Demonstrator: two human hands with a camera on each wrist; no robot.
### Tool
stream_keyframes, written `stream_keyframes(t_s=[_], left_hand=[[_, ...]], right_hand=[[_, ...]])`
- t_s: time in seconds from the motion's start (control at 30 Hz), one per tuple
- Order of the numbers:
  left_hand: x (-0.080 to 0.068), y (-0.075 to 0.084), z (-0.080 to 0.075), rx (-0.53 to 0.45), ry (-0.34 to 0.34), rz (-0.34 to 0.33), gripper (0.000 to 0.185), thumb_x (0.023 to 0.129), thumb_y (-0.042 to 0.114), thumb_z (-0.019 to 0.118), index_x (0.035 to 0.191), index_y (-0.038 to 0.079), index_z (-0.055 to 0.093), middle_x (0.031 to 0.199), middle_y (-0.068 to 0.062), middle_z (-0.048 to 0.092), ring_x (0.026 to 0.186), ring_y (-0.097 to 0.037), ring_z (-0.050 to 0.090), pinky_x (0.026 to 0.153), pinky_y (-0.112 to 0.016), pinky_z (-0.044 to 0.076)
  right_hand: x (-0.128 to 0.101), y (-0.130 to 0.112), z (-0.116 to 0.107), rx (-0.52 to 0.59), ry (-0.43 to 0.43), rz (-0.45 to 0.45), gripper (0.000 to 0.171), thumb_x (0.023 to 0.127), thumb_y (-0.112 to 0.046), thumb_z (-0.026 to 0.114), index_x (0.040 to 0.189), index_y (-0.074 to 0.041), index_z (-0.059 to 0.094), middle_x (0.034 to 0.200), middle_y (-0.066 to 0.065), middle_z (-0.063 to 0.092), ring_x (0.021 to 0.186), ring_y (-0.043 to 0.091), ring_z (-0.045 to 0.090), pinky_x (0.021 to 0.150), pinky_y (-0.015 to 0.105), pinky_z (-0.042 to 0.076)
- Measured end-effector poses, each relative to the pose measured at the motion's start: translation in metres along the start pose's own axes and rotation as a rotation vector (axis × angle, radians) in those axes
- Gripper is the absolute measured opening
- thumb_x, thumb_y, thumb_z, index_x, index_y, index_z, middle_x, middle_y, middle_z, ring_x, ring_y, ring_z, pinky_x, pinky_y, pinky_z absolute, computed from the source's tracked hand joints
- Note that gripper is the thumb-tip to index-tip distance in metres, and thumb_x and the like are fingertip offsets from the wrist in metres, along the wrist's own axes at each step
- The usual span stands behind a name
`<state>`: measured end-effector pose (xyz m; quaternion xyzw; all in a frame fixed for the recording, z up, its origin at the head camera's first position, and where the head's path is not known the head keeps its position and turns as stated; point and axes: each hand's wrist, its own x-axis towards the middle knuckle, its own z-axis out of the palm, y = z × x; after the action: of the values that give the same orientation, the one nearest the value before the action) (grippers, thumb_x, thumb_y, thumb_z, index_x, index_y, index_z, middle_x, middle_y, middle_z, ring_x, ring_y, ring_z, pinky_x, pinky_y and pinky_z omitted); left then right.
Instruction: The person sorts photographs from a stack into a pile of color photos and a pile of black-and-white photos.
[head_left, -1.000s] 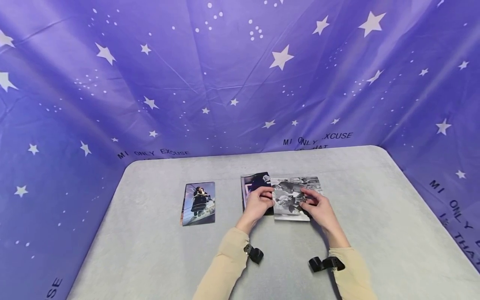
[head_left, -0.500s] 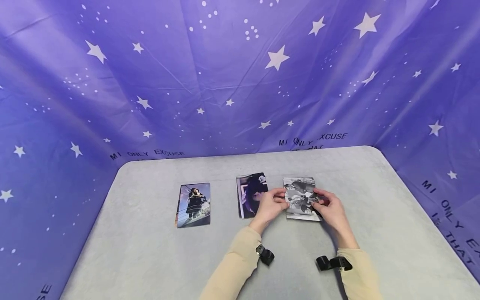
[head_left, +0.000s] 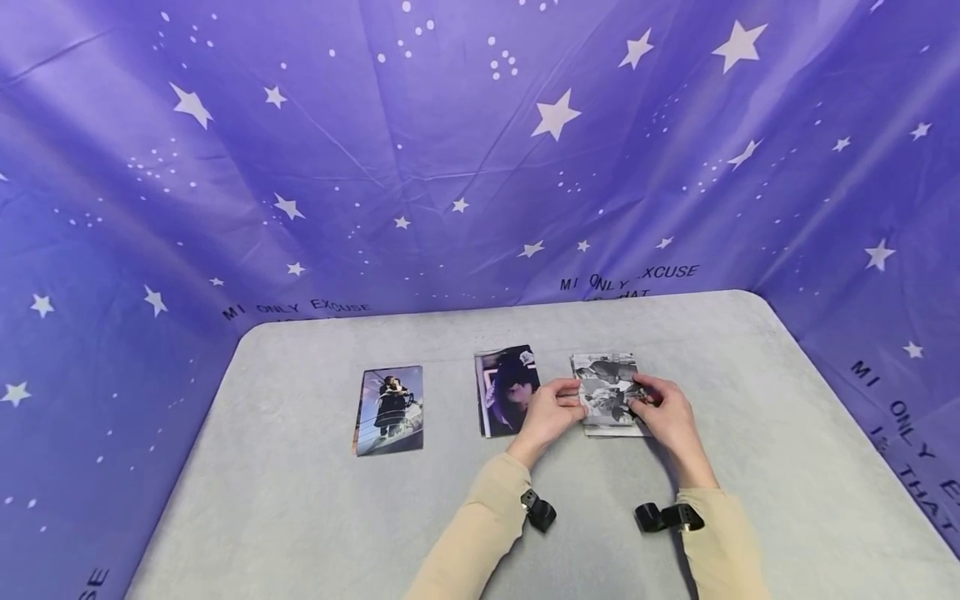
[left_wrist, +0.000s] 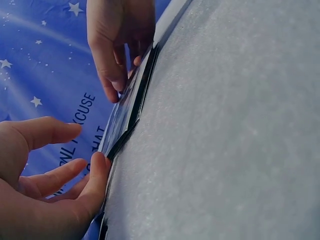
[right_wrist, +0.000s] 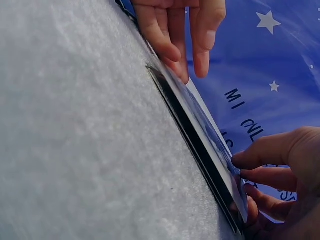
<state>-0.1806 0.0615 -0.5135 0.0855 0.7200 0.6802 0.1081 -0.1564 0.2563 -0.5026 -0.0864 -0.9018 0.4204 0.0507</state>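
A black-and-white photo print (head_left: 604, 393) lies on top of a small stack at the right, its edges slightly off from the prints below. My right hand (head_left: 670, 423) pinches its right edge, thumb on top and fingers at the side, as the right wrist view shows. At the left edge, my left hand (head_left: 549, 418) touches the stack with its fingertips; in the left wrist view its thumb (left_wrist: 100, 167) meets the print's edge while the index finger stays off it. From the side, dark lower prints (right_wrist: 192, 145) show beneath the top one.
Left of the hands lies a second stack with a dark purple photo (head_left: 506, 387) on top. Farther left is another stack topped by a photo of an embracing couple (head_left: 390, 410). All rest on a grey table (head_left: 300, 517) before a purple star-patterned cloth (head_left: 450, 150).
Both hands have moved right with the black-and-white print, away from the purple photo, which is more exposed now. The print has shifted over the right stack, and lower edges show at its left and front.
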Motion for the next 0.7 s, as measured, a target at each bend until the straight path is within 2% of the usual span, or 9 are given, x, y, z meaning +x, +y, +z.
stream_keyframes(t_s=[0.17, 0.4, 0.6, 0.7], left_hand=[[-0.003, 0.002, -0.004, -0.031, -0.022, -0.006, 0.044, 0.074, -0.010, 0.067, 0.118, -0.010, 0.061, 0.112, -0.020, 0.065, 0.091, -0.022, 0.067, 0.075, -0.023, 0.053], [-0.009, 0.003, -0.020, -0.056, -0.026, -0.020, 0.042, 0.075, -0.013, 0.065, 0.117, -0.011, 0.061, 0.116, -0.022, 0.062, 0.093, -0.027, 0.067, 0.076, -0.025, 0.053], [-0.014, 0.005, -0.036, -0.032, -0.014, 0.004, 0.039, 0.077, -0.012, 0.065, 0.116, -0.012, 0.062, 0.113, -0.027, 0.062, 0.094, -0.034, 0.067, 0.072, -0.023, 0.053], [-0.020, 0.014, -0.044, -0.020, -0.023, 0.017, 0.038, 0.078, -0.014, 0.064, 0.115, -0.015, 0.060, 0.113, -0.032, 0.061, 0.096, -0.039, 0.065, 0.073, -0.024, 0.053]], right_hand=[[0.001, -0.003, -0.002, -0.020, -0.010, -0.014, 0.047, 0.084, -0.004, 0.067, 0.128, 0.008, 0.055, 0.109, 0.028, 0.053, 0.097, 0.036, 0.050, 0.083, 0.046, 0.038], [-0.002, -0.010, -0.003, 0.002, -0.015, -0.013, 0.048, 0.085, -0.007, 0.066, 0.129, 0.006, 0.054, 0.121, 0.031, 0.051, 0.105, 0.040, 0.049, 0.088, 0.051, 0.038], [-0.005, -0.017, -0.001, 0.042, -0.015, -0.042, 0.042, 0.085, -0.007, 0.066, 0.124, 0.004, 0.059, 0.113, 0.028, 0.055, 0.100, 0.037, 0.052, 0.083, 0.046, 0.038], [-0.006, -0.020, 0.001, 0.056, -0.009, -0.065, 0.039, 0.084, -0.005, 0.066, 0.121, 0.004, 0.061, 0.108, 0.027, 0.056, 0.097, 0.036, 0.052, 0.081, 0.043, 0.038]])
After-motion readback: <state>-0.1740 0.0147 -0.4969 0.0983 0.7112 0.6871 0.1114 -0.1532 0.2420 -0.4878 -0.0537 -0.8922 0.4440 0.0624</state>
